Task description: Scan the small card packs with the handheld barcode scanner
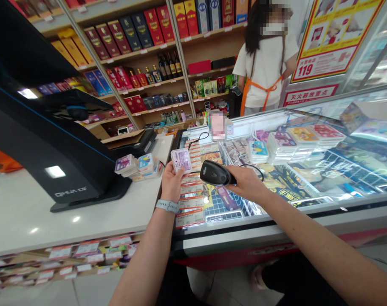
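Head view: the left hand (172, 182) grips a purple card pack (181, 160) up high. The right hand (247, 183) wraps closed around a black barcode scanner (216, 173), its nose facing the pack, just beside it.

We see a handheld barcode scanner (217, 173) of glossy black plastic and a card pack (181, 160) in shiny clear wrap. The desk (21, 212) is smooth, faintly glossy white, and the register stand (53, 170) is sleek black plastic. The freezer lid (365, 170) is reflective glass, the wristband (167, 206) matt grey, and the shelf (206, 49) warm-toned wood.
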A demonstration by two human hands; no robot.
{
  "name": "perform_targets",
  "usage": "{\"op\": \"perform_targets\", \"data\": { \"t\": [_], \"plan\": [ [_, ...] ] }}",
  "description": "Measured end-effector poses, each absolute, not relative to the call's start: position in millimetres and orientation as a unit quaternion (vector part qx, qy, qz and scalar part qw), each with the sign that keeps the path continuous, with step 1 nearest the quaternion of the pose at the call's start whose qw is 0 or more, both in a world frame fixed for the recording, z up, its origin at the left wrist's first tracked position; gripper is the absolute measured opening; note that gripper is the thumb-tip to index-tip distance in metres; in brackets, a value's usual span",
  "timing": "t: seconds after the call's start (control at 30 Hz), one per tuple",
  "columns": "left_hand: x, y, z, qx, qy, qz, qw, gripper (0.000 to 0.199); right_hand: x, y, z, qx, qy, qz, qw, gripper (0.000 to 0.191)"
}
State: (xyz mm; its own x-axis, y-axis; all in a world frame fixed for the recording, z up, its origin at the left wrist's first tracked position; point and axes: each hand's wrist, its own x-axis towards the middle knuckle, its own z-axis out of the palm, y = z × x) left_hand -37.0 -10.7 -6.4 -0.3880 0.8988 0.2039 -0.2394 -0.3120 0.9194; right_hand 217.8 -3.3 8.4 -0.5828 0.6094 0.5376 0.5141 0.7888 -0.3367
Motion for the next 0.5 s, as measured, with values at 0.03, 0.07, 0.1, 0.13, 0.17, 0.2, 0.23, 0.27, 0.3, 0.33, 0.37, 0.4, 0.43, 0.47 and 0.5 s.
{"op": "perform_targets", "data": {
  "t": [0.03, 0.07, 0.1, 0.13, 0.17, 0.2, 0.23, 0.27, 0.3, 0.33, 0.37, 0.4, 0.43, 0.47, 0.5],
  "plan": [
    [-36.6, -11.0, -6.1, 0.389, 0.431, 0.713, 0.393, 0.041, 217.8, -3.3, 8.3, -0.318, -0.887, 0.072, 0.329, 0.031],
    [-36.1, -11.3, -5.6, 0.392, 0.431, 0.714, 0.389, 0.042, 217.7, -3.3, 8.3, -0.318, -0.886, 0.070, 0.329, 0.031],
    [-35.7, -11.6, -5.1, 0.394, 0.430, 0.714, 0.386, 0.044, 217.5, -3.4, 8.5, -0.319, -0.886, 0.069, 0.329, 0.031],
    [-35.3, -12.0, -4.5, 0.395, 0.431, 0.715, 0.385, 0.045, 217.4, -3.5, 8.7, -0.319, -0.887, 0.068, 0.328, 0.031],
    [-34.9, -12.4, -3.9, 0.395, 0.432, 0.714, 0.384, 0.047, 217.3, -3.7, 9.0, -0.318, -0.887, 0.067, 0.329, 0.031],
    [-34.6, -12.7, -3.4, 0.396, 0.434, 0.712, 0.383, 0.049, 217.2, -3.7, 9.1, -0.318, -0.887, 0.067, 0.328, 0.030],
    [-34.3, -13.1, -2.9, 0.396, 0.439, 0.710, 0.383, 0.050, 217.1, -3.7, 9.2, -0.319, -0.887, 0.067, 0.328, 0.030],
    [-34.1, -13.4, -2.6, 0.395, 0.444, 0.707, 0.384, 0.052, 217.1, -3.7, 9.1, -0.320, -0.887, 0.067, 0.327, 0.030],
    [-33.8, -13.7, -2.5, 0.393, 0.448, 0.704, 0.386, 0.053, 217.1, -3.6, 9.0, -0.321, -0.886, 0.066, 0.327, 0.030],
    [-33.6, -13.9, -2.5, 0.392, 0.452, 0.702, 0.388, 0.054, 217.2, -3.6, 8.8, -0.321, -0.886, 0.065, 0.327, 0.030],
    [-33.5, -13.9, -2.7, 0.390, 0.453, 0.700, 0.390, 0.055, 217.2, -3.5, 8.7, -0.321, -0.886, 0.064, 0.328, 0.030],
    [-33.4, -13.7, -3.1, 0.389, 0.453, 0.700, 0.392, 0.055, 217.2, -3.5, 8.7, -0.319, -0.886, 0.062, 0.330, 0.030],
    [-33.5, -13.3, -3.6, 0.388, 0.451, 0.700, 0.394, 0.055, 217.2, -3.5, 8.9, -0.318, -0.886, 0.060, 0.331, 0.030],
    [-33.7, -12.7, -4.4, 0.390, 0.449, 0.701, 0.393, 0.055, 217.2, -3.6, 9.1, -0.319, -0.886, 0.059, 0.331, 0.030],
    [-34.1, -11.8, -5.5, 0.392, 0.449, 0.702, 0.389, 0.056, 217.2, -3.7, 9.4, -0.319, -0.886, 0.059, 0.331, 0.030]
  ]
}}
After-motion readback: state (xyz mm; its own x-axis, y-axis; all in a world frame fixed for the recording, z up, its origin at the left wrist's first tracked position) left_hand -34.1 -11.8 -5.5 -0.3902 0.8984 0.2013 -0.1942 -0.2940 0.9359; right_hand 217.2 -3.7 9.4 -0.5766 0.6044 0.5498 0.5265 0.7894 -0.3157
